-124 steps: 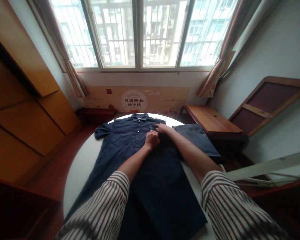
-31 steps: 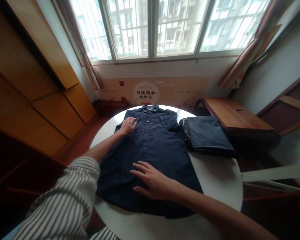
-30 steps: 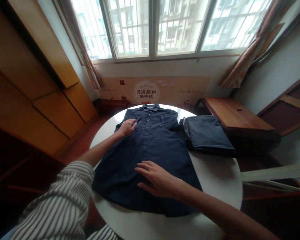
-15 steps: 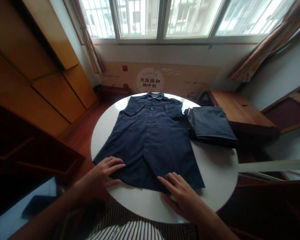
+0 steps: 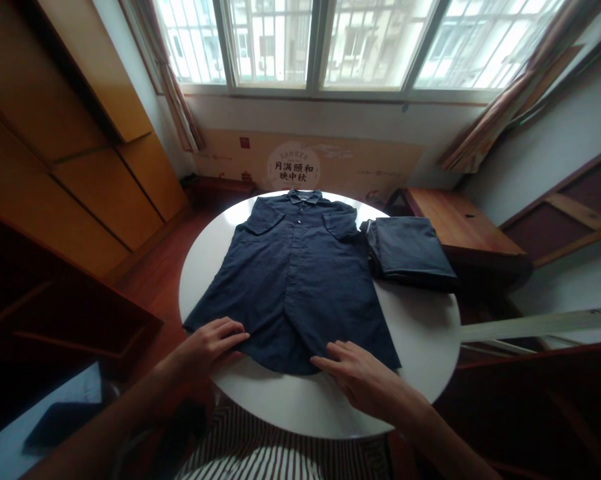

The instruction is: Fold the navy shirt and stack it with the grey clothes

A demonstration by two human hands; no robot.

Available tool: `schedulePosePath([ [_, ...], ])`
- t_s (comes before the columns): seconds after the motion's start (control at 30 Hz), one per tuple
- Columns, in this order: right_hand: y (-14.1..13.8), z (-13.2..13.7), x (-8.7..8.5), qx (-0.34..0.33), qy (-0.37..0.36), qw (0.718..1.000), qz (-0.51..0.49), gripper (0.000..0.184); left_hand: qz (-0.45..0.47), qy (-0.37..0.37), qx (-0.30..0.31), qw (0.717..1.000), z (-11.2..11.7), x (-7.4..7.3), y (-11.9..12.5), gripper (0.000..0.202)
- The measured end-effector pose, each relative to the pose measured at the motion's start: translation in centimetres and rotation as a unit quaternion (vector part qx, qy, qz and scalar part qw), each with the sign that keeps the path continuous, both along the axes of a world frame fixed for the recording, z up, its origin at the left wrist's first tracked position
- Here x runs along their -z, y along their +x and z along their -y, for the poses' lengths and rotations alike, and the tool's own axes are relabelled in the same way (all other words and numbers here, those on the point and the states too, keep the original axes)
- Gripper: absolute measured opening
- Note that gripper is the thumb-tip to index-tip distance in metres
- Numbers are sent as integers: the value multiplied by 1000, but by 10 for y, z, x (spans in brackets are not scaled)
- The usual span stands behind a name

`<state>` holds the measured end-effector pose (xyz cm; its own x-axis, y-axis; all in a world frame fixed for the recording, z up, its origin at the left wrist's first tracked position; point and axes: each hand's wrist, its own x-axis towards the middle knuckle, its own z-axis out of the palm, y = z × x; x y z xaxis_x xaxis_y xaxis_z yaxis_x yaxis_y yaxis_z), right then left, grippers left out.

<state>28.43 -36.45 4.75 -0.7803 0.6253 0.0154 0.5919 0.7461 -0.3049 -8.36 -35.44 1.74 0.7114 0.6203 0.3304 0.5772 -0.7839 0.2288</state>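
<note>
A dark navy short-sleeved shirt (image 5: 260,287) lies front side up and spread flat on a round white table (image 5: 425,340). Its collar points toward the window and its hem toward me. My left hand (image 5: 215,343) grips the hem on the left, fingers over the cloth and thumb tucked low. On the right part of the hem, my right hand (image 5: 353,370) has its fingers closed on the edge, the thumb mostly hidden beneath. A folded dark, slightly shiny bundle (image 5: 405,250) rests to the right of the shirt, near the table's right edge.
Beyond the table stand a wooden desk (image 5: 460,227) at the right and yellow-brown cabinets (image 5: 95,213) at the left. A printed panel (image 5: 345,160) leans under the window. At lower left, a dark flat object (image 5: 63,423) lies on a pale surface.
Both hands have closed their fingers and thumbs in on the shirt's hem. The shirt still lies flat, and the view has shifted slightly.
</note>
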Motion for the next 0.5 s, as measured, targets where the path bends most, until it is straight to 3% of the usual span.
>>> schedulePosePath([
  [0.1,9,-4,-11,-1,-82,997,-8,57,3,-16,17,1000,0,4,-8,26],
  [0.2,15,-10,-13,9,-88,996,-18,64,10,-30,27,999,1,9,-12,25],
  [0.3,10,-16,-5,24,-9,1000,-13,64,10,-14,34,999,0,10,-10,23],
  [0.4,-2,-22,4,-10,113,994,-2,59,3,5,40,999,0,9,-5,21],
  [0.5,-11,-24,7,-53,184,981,-5,37,4,14,42,999,-1,6,-4,19],
])
